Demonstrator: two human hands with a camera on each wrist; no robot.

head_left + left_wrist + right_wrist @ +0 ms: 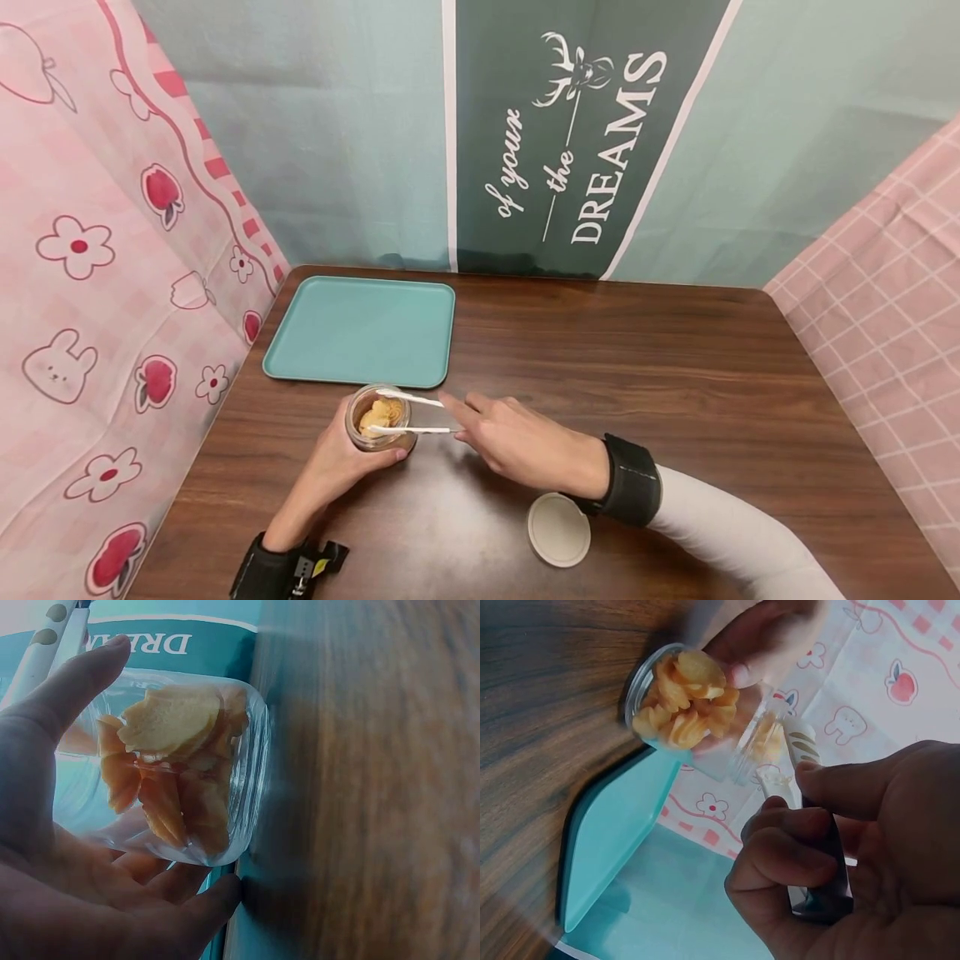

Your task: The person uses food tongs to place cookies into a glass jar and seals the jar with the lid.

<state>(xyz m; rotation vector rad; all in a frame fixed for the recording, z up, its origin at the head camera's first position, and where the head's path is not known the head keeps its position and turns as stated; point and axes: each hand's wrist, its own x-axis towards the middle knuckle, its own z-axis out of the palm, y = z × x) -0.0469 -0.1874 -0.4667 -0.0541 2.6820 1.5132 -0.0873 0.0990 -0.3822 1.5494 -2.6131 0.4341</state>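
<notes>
A clear jar point(359, 407) of ridged yellow chips point(171, 724) stands on the table, mouth upward. My left hand point(341, 458) grips its side, thumb on the near side and fingers round the other. From the right, my right hand point(517, 442) holds a pair of tongs point(423, 431) with white tips and a dark handle. In the head view the tips are at the jar's mouth, on either side of a chip point(382, 412). Whether they pinch that chip I cannot tell. In the right wrist view, fingers and thumb wrap the tongs' handle point(821, 900).
A teal tray point(363, 329) lies just behind the jar, near the table's back left corner. A round whitish lid point(558, 530) rests on the wooden table point(675, 375) below the right wrist. Printed curtains point(360, 125) hang at the back and both sides.
</notes>
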